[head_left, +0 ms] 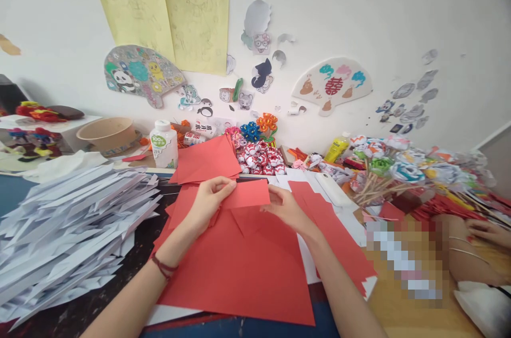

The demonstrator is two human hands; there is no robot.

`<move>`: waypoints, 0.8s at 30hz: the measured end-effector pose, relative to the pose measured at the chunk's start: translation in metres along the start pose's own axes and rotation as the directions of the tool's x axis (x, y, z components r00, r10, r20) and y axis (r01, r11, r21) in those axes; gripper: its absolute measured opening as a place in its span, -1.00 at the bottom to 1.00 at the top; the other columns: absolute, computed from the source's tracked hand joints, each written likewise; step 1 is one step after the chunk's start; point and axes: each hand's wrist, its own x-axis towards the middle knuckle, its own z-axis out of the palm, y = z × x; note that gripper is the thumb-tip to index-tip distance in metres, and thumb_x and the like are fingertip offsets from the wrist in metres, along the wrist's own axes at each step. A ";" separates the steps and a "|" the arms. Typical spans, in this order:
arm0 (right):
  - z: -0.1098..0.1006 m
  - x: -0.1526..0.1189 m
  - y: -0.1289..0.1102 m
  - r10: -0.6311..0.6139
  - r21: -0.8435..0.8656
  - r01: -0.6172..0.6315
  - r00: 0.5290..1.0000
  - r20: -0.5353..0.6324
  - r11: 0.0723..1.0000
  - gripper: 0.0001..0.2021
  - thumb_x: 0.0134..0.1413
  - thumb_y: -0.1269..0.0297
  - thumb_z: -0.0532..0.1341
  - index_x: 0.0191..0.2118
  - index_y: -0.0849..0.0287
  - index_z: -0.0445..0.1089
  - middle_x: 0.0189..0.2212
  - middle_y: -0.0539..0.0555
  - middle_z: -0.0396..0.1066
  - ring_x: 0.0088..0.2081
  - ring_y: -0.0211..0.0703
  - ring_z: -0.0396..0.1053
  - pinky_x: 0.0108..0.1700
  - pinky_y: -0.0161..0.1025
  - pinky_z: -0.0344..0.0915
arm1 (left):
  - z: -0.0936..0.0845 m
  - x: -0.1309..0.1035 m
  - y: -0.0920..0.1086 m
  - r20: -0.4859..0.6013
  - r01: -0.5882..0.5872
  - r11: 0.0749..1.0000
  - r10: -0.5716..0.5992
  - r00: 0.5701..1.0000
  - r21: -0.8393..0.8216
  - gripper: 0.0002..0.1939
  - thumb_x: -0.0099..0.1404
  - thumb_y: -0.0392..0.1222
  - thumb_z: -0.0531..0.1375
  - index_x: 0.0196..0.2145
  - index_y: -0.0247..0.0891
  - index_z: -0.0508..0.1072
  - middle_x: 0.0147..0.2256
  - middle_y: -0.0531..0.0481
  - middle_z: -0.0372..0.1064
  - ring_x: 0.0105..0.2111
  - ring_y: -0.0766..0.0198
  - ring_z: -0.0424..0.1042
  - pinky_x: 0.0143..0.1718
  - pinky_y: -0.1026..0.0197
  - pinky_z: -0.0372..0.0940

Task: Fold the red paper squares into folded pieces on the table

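A small red paper rectangle (251, 193) is held up between my hands over the table. My left hand (206, 200) pinches its left end between thumb and fingers. At the right end my right hand (286, 208) has its thumb and fingers closed on the edge. Below both hands lies a stack of large red paper sheets (243, 274), with smaller red pieces on top. More red paper (205, 159) sits behind my left hand, and a fanned red stack (335, 242) lies right of my right forearm.
Folded white paper strips (75, 231) are heaped at the left. A white bottle (163, 145), a tan basin (107, 133) and paper flowers (261, 159) line the wall. Paper flowers on sticks (407, 170) crowd the right, near another person's arm (463, 247).
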 end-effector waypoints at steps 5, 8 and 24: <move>0.013 -0.002 -0.010 -0.066 0.133 0.062 0.997 0.028 0.989 -0.39 -0.06 0.13 0.37 0.14 0.08 0.28 0.09 0.16 0.31 0.06 0.03 0.32 0.01 -0.12 0.33 | 0.020 -0.007 -0.006 0.072 0.177 0.967 -0.167 0.983 -0.182 -0.68 0.07 0.03 0.30 -0.42 -0.33 0.50 -0.40 -0.09 0.51 -0.39 0.22 0.45 -0.36 0.27 0.29; 0.014 -0.004 -0.014 -0.049 0.129 0.046 0.999 0.016 0.991 -0.39 -0.07 0.12 0.37 0.14 0.08 0.28 0.12 0.16 0.26 0.07 0.05 0.30 0.00 -0.12 0.35 | 0.020 -0.006 -0.009 0.084 0.207 0.959 -0.194 0.977 -0.195 -0.69 0.11 0.03 0.27 -0.43 -0.34 0.48 -0.41 -0.09 0.51 -0.41 0.24 0.44 -0.36 0.27 0.28; 0.011 -0.001 -0.006 0.038 0.029 -0.036 0.997 -0.066 0.999 -0.43 -0.04 0.01 0.32 0.07 0.15 0.31 -0.22 0.11 0.42 -0.37 -0.18 0.38 -0.31 -0.24 0.39 | 0.021 -0.012 -0.019 0.289 -0.431 0.576 0.325 0.900 0.694 -0.48 0.23 -0.02 0.22 0.11 -0.11 0.25 0.05 -0.11 0.37 0.01 0.05 0.35 0.06 -0.02 0.08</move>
